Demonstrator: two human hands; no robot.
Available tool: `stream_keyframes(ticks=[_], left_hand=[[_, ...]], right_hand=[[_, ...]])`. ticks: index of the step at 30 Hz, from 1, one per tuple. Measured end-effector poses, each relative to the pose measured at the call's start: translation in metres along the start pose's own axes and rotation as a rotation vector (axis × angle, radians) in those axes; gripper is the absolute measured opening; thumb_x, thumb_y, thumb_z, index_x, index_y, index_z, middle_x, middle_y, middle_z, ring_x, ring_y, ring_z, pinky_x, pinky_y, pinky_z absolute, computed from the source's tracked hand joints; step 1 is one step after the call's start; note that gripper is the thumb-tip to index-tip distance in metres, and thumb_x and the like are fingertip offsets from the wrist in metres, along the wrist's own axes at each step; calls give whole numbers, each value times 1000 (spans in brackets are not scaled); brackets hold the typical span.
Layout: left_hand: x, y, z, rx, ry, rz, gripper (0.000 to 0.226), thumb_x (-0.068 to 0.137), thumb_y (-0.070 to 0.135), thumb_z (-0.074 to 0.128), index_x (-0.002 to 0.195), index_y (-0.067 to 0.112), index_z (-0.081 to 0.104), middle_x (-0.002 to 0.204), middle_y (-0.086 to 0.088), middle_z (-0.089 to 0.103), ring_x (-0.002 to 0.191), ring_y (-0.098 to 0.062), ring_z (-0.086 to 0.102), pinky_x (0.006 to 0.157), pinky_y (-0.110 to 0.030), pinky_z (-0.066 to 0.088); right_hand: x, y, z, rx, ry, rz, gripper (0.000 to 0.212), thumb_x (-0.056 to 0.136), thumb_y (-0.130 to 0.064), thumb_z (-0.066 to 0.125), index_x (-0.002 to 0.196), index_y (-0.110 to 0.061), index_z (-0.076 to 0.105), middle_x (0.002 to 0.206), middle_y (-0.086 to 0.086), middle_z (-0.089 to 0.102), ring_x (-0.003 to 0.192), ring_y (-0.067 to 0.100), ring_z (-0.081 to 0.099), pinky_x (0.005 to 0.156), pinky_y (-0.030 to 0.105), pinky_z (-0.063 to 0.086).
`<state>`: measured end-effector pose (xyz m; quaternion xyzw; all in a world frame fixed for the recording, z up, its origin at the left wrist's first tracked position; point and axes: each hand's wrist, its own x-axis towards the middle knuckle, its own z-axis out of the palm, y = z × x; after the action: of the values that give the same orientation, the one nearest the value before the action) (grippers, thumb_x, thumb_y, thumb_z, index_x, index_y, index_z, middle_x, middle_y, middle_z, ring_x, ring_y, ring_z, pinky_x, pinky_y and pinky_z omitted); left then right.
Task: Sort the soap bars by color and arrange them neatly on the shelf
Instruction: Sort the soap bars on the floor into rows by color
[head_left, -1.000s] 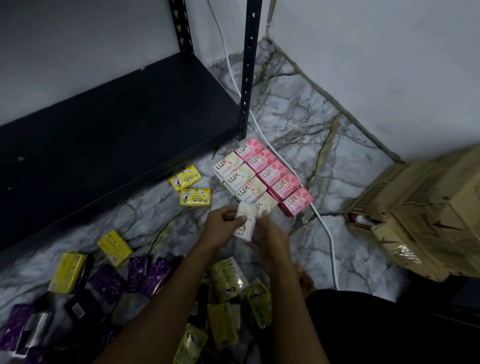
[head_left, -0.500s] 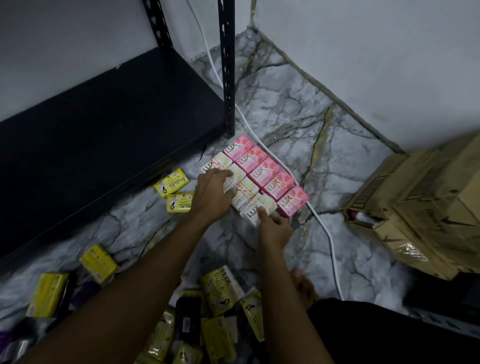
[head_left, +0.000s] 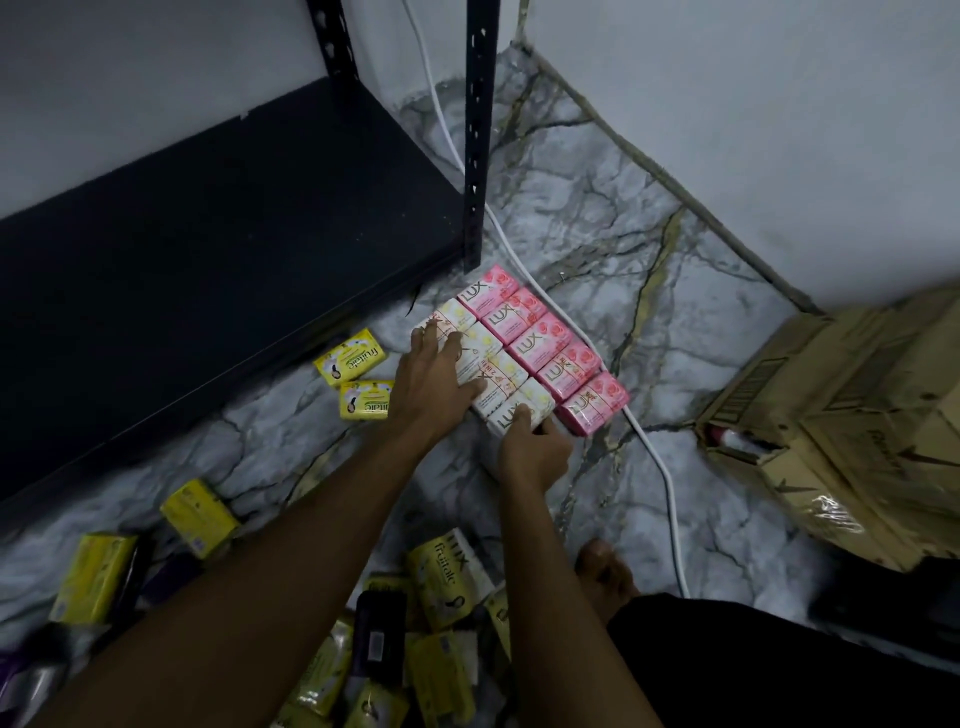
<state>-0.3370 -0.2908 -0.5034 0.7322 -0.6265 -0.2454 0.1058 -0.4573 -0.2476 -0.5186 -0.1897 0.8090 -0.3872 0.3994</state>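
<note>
Two neat rows of small wrapped soap bars sit on the grey marble floor, just beside the foot of the black metal shelf. The row of pink soap boxes lies on the far side, and the row of white and cream soap boxes touches it on the near side.

The left hand lies flat on the white row with its fingers straight and spread. It presses and holds nothing. The right hand is at the near end of the white row. Its fingers touch the last white box and seem to push it snug, but I cannot tell if they curl round it.

These boxes look light and stiff, with hard corners and shiny, slippery wrap. One should lift easily if pinched by its two long sides. A whole row could slip apart, so squeezing from both ends would help.

More bars wait: two yellow soap packs near the shelf, and a messy heap of yellow and dark purple packs close to the person. None is on the shelf yet.
</note>
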Motion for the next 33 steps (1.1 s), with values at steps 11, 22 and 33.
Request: stream_keyframes(ticks=[11,22,33], left_hand=[[-194,-44,-55,-407,148,-240,40,86,28,75,121,9,66,118,-10,69,106,-25,65,83,-21,42],[-390,-134,-56,-501,189,-655,13,87,12,70,94,1,70,93,-15,70,92,-26,66,82,-31,48],[-426,-161,-16,-541,70,-741,15,83,3,63,91,13,70,100,-21,72,100,-31,66,79,-29,44]], right_hand=[[-115,31,-44,-168,-133,-76,36,93,-25,58,121,-3,52,114,17,62,107,35,59,87,38,49],[-240,108,-82,-514,-591,-401,18,92,-14,58,102,1,60,93,20,65,92,35,62,77,36,44],[-245,131,-114,-716,-572,-409,20,83,0,57,99,4,69,103,26,69,103,42,62,82,37,46]])
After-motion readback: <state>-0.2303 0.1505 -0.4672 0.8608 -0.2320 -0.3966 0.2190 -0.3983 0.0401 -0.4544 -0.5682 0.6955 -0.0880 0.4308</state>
